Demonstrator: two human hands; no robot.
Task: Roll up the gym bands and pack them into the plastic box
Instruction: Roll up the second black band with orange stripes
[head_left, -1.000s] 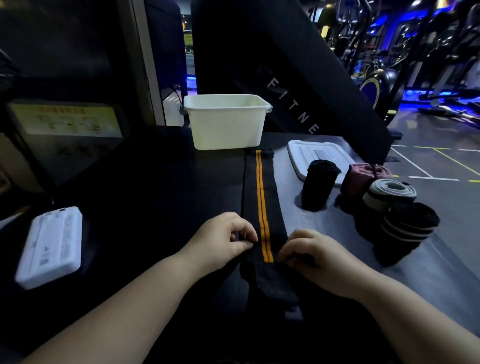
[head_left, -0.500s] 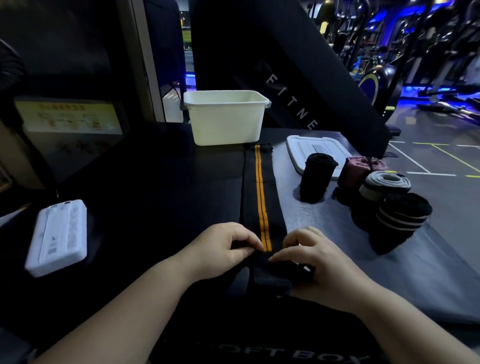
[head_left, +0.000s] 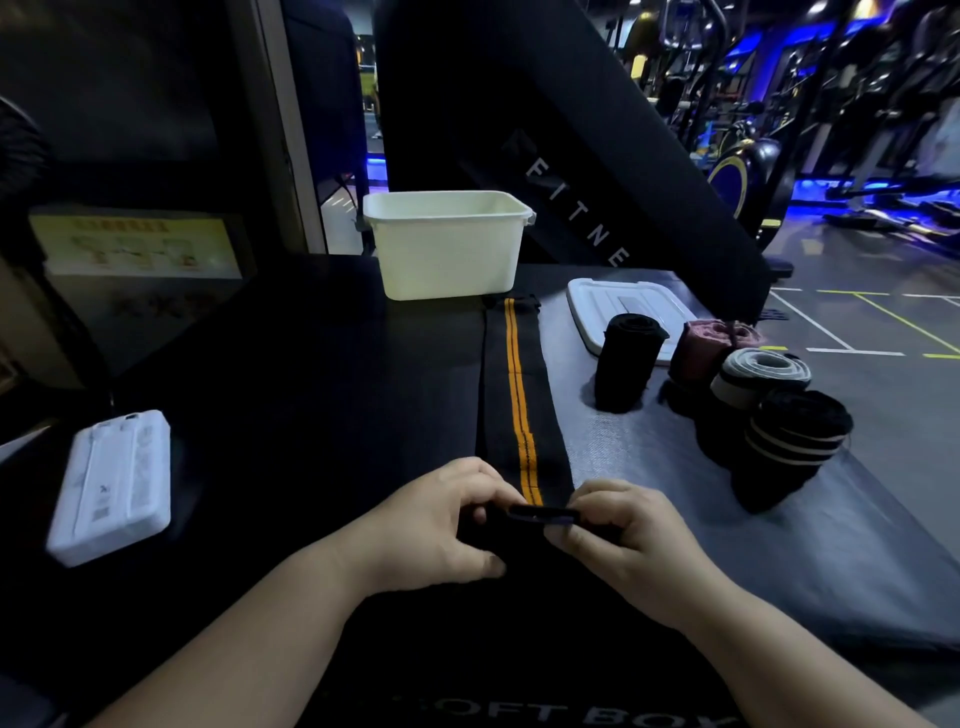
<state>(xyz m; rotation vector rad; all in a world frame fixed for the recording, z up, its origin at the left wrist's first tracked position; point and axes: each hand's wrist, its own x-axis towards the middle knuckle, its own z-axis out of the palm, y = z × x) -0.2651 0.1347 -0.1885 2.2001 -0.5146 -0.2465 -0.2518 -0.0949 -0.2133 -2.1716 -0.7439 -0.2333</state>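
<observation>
A black gym band with two orange stripes (head_left: 519, 395) lies stretched flat on the dark soft box, running from my hands up to the white plastic box (head_left: 447, 244). Its near end is folded into a small tight roll. My left hand (head_left: 441, 525) pinches the roll's left side and my right hand (head_left: 618, 535) pinches its right side. To the right stand finished rolls: a black roll (head_left: 626, 364), a maroon roll (head_left: 706, 348), a grey roll (head_left: 758, 376) and a black roll with white stripes (head_left: 789, 441).
The box's white lid (head_left: 618, 306) lies flat behind the rolls. A white rectangular device (head_left: 114, 483) rests at the left on the dark surface. A black slanted panel (head_left: 597, 156) rises behind the box. Gym machines stand on the floor to the right.
Both hands have turned the band's near end over into a small roll, and it is lifted slightly between my fingers. The view has tilted a little.
</observation>
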